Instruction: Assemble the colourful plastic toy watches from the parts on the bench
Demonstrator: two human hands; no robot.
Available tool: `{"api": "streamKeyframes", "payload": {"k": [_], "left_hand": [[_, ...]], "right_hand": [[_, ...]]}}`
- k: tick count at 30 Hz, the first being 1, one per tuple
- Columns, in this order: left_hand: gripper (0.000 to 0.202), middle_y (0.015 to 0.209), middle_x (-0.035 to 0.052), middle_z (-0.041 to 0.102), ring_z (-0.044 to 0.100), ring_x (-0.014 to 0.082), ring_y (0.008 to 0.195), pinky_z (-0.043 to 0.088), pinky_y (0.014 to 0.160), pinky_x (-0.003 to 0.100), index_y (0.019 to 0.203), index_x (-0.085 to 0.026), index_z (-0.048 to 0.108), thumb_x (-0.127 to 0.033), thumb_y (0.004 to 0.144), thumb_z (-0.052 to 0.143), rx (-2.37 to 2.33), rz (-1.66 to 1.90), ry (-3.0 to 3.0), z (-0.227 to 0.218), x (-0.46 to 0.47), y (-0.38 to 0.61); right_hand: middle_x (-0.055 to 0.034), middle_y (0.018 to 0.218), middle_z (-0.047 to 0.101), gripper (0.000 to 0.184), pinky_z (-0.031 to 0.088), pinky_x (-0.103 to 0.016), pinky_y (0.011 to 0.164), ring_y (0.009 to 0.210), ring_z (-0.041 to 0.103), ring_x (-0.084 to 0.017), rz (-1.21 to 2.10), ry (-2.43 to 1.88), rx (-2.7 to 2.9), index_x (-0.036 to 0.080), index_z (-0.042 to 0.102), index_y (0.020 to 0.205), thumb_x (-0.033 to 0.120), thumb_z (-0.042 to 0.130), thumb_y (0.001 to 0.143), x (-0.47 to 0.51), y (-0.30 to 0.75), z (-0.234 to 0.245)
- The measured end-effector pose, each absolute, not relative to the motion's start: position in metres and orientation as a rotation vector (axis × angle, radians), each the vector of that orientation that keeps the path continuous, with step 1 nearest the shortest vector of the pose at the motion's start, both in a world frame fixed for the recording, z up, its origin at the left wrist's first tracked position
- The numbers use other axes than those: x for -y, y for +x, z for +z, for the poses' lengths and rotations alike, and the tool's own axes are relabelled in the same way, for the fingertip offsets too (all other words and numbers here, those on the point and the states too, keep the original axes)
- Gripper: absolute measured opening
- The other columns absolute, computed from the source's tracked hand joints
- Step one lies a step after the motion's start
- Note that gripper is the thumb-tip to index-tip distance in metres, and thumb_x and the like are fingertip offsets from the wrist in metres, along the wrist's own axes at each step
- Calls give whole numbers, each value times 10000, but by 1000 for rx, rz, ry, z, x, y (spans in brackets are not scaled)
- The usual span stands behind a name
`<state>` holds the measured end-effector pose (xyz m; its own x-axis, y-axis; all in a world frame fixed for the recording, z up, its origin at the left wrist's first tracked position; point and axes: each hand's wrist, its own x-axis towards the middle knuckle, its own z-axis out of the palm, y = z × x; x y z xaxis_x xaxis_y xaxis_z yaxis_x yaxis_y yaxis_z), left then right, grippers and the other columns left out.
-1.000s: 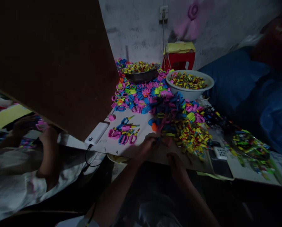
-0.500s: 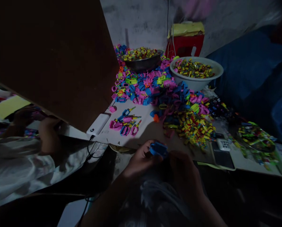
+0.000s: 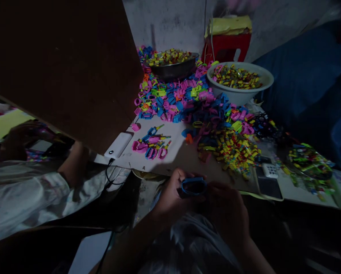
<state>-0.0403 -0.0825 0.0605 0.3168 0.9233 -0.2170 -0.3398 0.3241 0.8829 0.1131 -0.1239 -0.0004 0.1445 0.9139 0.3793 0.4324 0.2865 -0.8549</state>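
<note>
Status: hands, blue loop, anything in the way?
Left hand: holding blue loop. Right hand: beside it, grip too dark to tell. Yellow pile beyond, not in the way.

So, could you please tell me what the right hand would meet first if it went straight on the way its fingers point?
The right hand would most likely meet the blue band in the left hand, though it is too dark to tell whether the two are touching.
</note>
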Motion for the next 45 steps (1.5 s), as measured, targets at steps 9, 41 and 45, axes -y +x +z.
{"api": "streamKeyframes", "payload": {"k": [9, 41, 45], "left_hand": [[512, 1156, 97, 669, 644, 233, 1054, 480, 896, 345, 924, -210, 444, -179, 609, 845, -949, 949, 869, 50, 84, -39], [437, 1112, 74, 673, 635, 180, 986, 461, 862, 291, 1058, -207, 458, -334, 754, 745, -1048, 813, 956, 44, 87, -43], [492, 1045, 75, 687, 638, 191, 939, 459, 820, 290, 1030, -192, 469, -395, 700, 772, -1059, 699, 868, 34, 82, -46]], "right_hand": [[-96, 967, 676, 120, 530, -373, 755, 906, 647, -231, 404, -1428, 1745, 263, 616, 931, 250, 519, 862, 124, 119, 15], [-96, 1041, 649, 210, 502, -346, 779, 924, 613, -214, 192, -1330, 2011, 208, 505, 1077, 149, 482, 876, 121, 125, 15], [-74, 894, 663, 109, 463, -317, 690, 768, 609, -191, 118, -1299, 2169, 207, 517, 906, 131, 439, 896, 120, 125, 1]]}}
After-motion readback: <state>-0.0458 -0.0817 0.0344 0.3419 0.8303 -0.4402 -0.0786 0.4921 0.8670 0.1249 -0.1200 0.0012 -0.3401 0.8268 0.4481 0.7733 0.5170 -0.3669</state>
